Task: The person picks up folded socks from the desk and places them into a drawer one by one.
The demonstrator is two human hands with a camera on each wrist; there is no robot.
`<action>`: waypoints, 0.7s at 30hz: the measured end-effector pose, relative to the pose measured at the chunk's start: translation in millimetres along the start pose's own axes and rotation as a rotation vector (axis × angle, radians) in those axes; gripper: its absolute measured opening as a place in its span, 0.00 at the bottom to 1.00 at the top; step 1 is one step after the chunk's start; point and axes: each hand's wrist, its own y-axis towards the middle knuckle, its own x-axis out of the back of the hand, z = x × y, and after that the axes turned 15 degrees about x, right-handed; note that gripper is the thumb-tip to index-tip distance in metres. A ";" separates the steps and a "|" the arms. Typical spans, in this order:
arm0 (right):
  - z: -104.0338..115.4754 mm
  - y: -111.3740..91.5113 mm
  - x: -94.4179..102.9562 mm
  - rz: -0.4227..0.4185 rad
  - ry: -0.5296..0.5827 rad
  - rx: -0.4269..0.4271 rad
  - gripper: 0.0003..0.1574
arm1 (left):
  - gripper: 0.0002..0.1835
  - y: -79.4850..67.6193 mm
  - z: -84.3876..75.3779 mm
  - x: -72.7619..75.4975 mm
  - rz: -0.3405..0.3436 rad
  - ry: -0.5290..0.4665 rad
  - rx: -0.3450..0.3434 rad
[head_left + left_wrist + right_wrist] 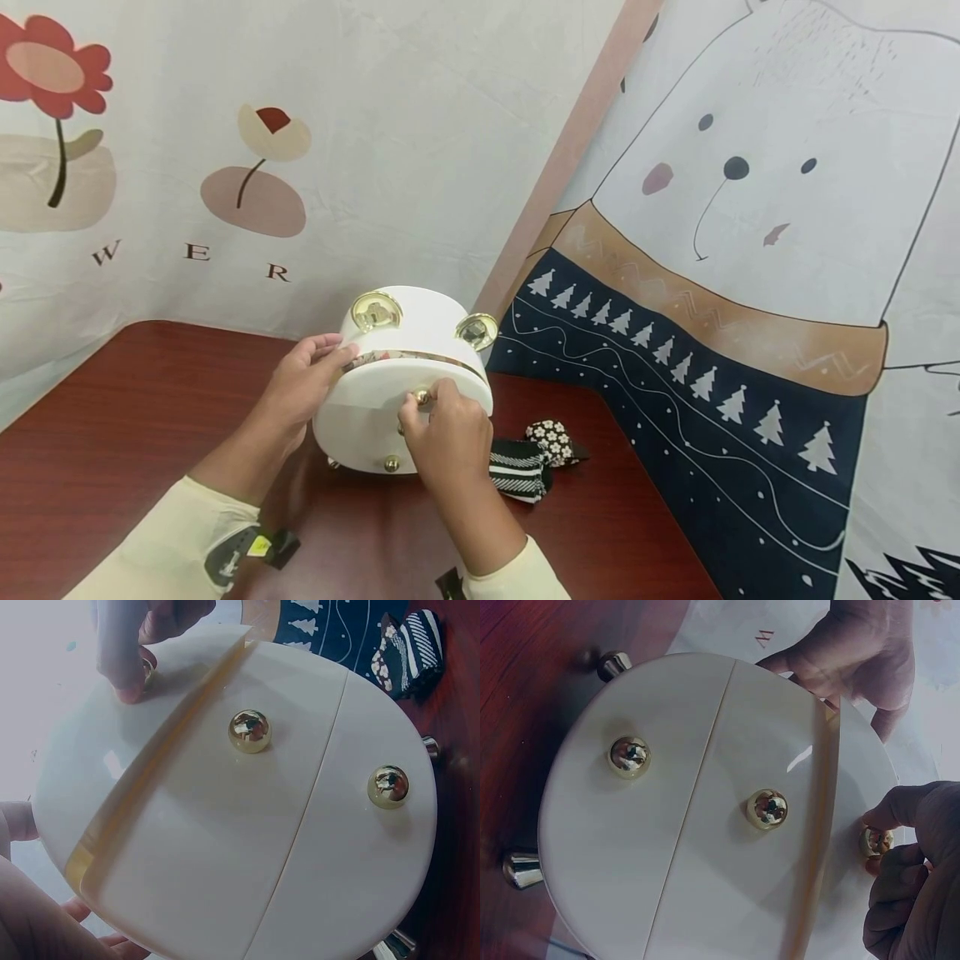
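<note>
A white round drawer box (352,429), shaped like a twin-bell alarm clock, stands on the table with gold bells (377,312) on top. Its front has three drawers, with a gold knob on the middle drawer (250,731) and another on the bottom drawer (629,757). The top drawer (94,761) juts out past the other two. My right hand (450,429) pinches the top drawer's knob (876,840) between thumb and fingers. At the box's upper left edge, my left hand (296,387) grips the side, some of its fingers hidden behind.
Black-and-white patterned cloth pieces (521,468) lie right of the box on the reddish-brown wooden table (172,400). Behind the table hangs a pale sheet printed with flowers (420,150); at the right is a bear print (750,250). Short metal feet (523,870) support the box.
</note>
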 end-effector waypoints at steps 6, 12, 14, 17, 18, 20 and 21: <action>0.5 2.9 2.4 0.011 0.006 -0.001 0.22 | 0.40 0.0 -0.2 0.2 0.000 -0.002 0.002; 0.8 3.0 3.4 0.009 0.003 0.002 0.22 | 0.40 -0.2 -0.3 -0.1 -0.005 0.003 0.003; 0.3 2.5 2.7 0.008 -0.002 0.002 0.22 | 0.40 0.0 -0.2 -0.6 -0.006 0.004 0.003; -0.1 2.1 2.7 0.009 -0.001 0.002 0.21 | 0.40 0.5 0.1 -1.1 -0.010 0.005 0.003; -0.3 2.0 2.5 0.011 0.000 0.002 0.21 | 0.40 0.6 0.2 -1.1 -0.010 0.005 0.003; -0.5 1.9 2.4 0.014 0.003 0.000 0.21 | 0.41 0.9 0.5 -1.2 -0.010 0.006 0.003; -0.4 2.0 2.8 0.015 0.005 -0.001 0.21 | 0.41 1.1 0.7 -1.1 -0.009 0.005 0.003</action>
